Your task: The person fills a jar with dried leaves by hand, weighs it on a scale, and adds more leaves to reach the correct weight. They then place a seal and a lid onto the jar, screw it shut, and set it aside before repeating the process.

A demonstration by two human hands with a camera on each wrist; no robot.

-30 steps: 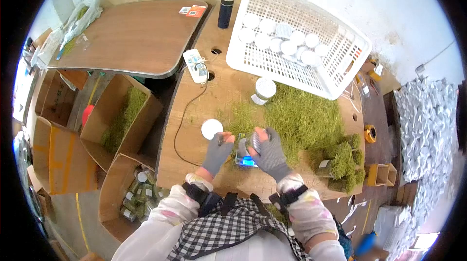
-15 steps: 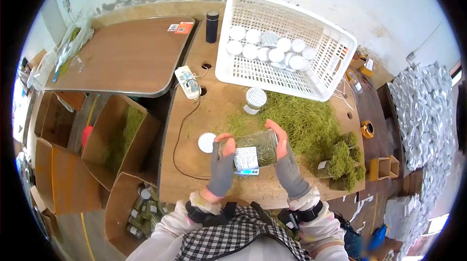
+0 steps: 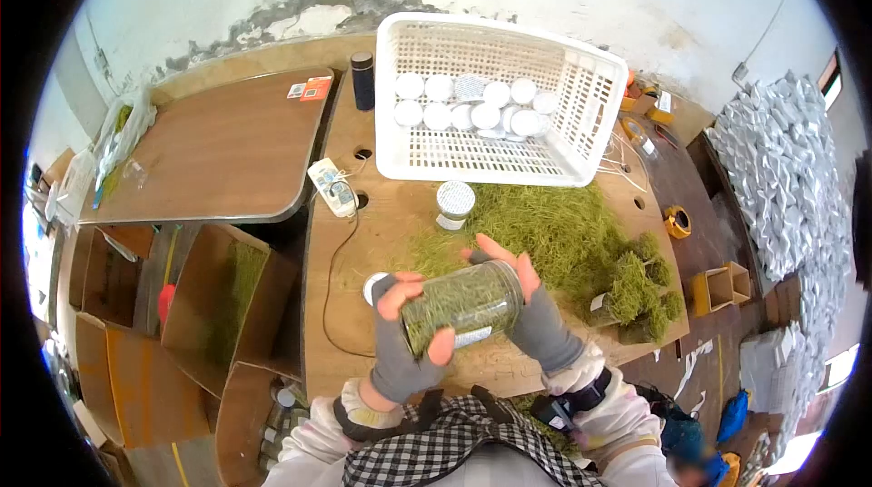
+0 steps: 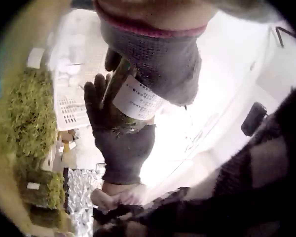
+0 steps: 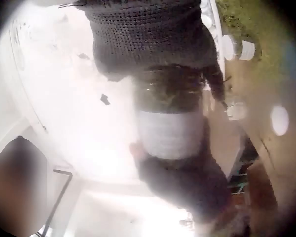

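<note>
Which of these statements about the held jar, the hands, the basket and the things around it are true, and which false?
1. Both the left hand and the right hand touch the filled jar. True.
2. The filled jar stands upright on the table. False: it is held sideways above the table.
3. Round white lids lie in the basket. True.
4. The white-topped container is inside the basket. False: it stands outside, beside the green plant pile.
5. The dark flask lies on its side. False: it stands upright.
</note>
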